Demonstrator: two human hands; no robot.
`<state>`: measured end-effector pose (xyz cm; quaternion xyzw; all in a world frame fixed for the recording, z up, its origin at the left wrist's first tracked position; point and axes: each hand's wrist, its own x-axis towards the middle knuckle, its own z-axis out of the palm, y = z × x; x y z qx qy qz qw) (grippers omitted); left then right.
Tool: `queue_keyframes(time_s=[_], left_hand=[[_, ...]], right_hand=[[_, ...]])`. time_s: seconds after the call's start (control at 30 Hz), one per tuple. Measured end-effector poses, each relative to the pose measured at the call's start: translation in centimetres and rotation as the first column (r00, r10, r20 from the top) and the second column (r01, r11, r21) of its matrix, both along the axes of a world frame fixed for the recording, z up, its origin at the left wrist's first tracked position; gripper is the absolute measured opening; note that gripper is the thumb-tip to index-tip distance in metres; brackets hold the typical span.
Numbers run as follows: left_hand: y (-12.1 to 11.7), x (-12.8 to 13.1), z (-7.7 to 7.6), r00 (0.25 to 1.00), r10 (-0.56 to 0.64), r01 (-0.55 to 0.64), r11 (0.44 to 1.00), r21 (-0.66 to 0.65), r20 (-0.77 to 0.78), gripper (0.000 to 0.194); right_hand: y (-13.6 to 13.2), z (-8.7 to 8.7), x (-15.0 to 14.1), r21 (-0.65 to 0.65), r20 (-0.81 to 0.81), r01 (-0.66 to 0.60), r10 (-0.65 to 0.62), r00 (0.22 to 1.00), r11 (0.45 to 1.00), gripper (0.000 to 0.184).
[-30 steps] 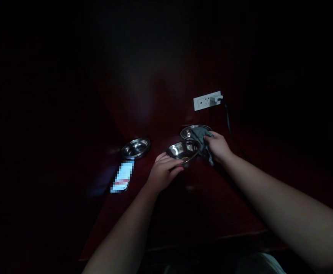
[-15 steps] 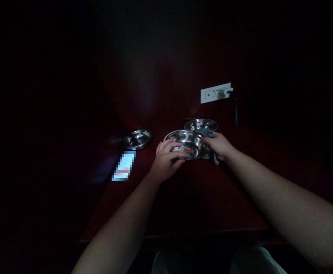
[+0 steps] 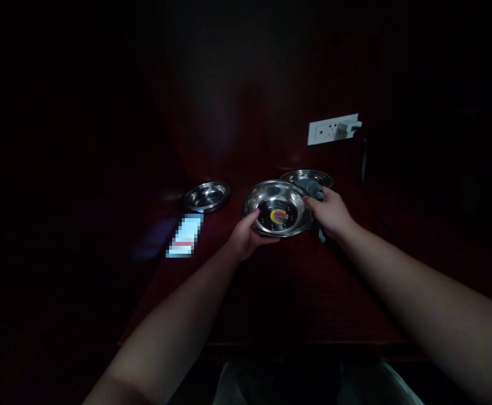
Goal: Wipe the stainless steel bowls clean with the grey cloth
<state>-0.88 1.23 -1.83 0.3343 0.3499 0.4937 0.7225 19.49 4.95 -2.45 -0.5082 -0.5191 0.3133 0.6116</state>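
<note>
A shiny steel bowl (image 3: pixel 278 208) with a yellow sticker inside is tilted toward me above the dark red table (image 3: pixel 296 292). My left hand (image 3: pixel 246 236) grips its near left rim, fingers closed. My right hand (image 3: pixel 330 214) clasps the right rim together with a grey cloth (image 3: pixel 313 188), which hangs below the hand. Behind them a second steel bowl (image 3: pixel 307 177) rests on the table, partly hidden by the cloth.
A third steel bowl (image 3: pixel 206 195) sits at the left of the table. A blurred bright rectangle (image 3: pixel 184 236) lies near it. A white wall socket (image 3: pixel 332 129) holds a plug with a dark cord (image 3: pixel 366 169) running down. The room is very dark.
The bowl has been lifted off the table and tipped toward me, so its inside and sticker now show. Both hands rose with it, and the view shifted left.
</note>
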Motion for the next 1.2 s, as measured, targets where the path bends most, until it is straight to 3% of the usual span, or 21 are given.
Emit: queue_keyframes(time_s=[0.1, 0.27, 0.37, 0.43, 0.5, 0.63, 0.77, 0.87, 1.03, 1.2], left_hand=[[0.1, 0.1, -0.3, 0.998, 0.055, -0.056, 0.998, -0.032, -0.022, 0.027], [0.5, -0.1, -0.4, 0.995, 0.083, -0.085, 0.995, -0.043, -0.047, 0.030], [0.6, -0.1, -0.4, 0.996, 0.077, -0.079, 0.996, -0.048, -0.055, 0.031], [0.6, -0.1, -0.4, 0.996, 0.068, -0.071, 0.997, -0.038, -0.065, 0.031], [0.5, 0.0, -0.5, 0.997, 0.041, -0.043, 0.999, -0.026, -0.072, 0.030], [0.6, 0.1, -0.7, 0.997, 0.013, -0.013, 1.000, -0.005, -0.079, 0.033], [0.8, 0.2, -0.9, 0.990, 0.071, -0.066, 0.996, 0.052, -0.119, 0.042], [0.8, 0.4, -1.0, 0.988, 0.087, -0.078, 0.994, 0.074, -0.129, 0.047], [0.6, 0.4, -1.1, 0.985, 0.105, -0.092, 0.990, 0.104, -0.133, 0.052], [0.9, 0.4, -1.7, 0.984, 0.138, -0.127, 0.987, 0.099, -0.113, 0.047]], right_hand=[[0.3, -0.4, 0.1, 0.014, 0.038, 0.010, -0.010, 0.999, 1.000, 0.023], [0.6, -0.3, 0.8, 0.013, 0.087, 0.072, -0.073, 0.994, 0.997, 0.025], [0.3, 0.7, 1.7, 0.062, 0.196, 0.202, -0.210, 0.958, 0.977, 0.025], [-0.2, 1.5, 2.0, 0.193, 0.305, 0.269, -0.319, 0.898, 0.943, 0.025], [-0.8, 1.9, 1.9, 0.304, 0.379, 0.219, -0.329, 0.865, 0.927, 0.028], [-1.5, 1.6, 0.8, 0.340, 0.539, 0.031, -0.222, 0.813, 0.940, 0.037], [-1.2, 0.9, 0.2, 0.295, 0.747, -0.167, -0.118, 0.654, 0.941, 0.044], [-0.9, 0.8, 0.2, 0.289, 0.835, -0.258, -0.110, 0.539, 0.922, 0.043], [-1.3, 1.3, -0.4, 0.243, 0.929, -0.270, -0.143, 0.341, 0.932, 0.035], [-2.7, 1.9, -1.4, 0.131, 0.975, -0.232, -0.083, 0.204, 0.964, 0.018]])
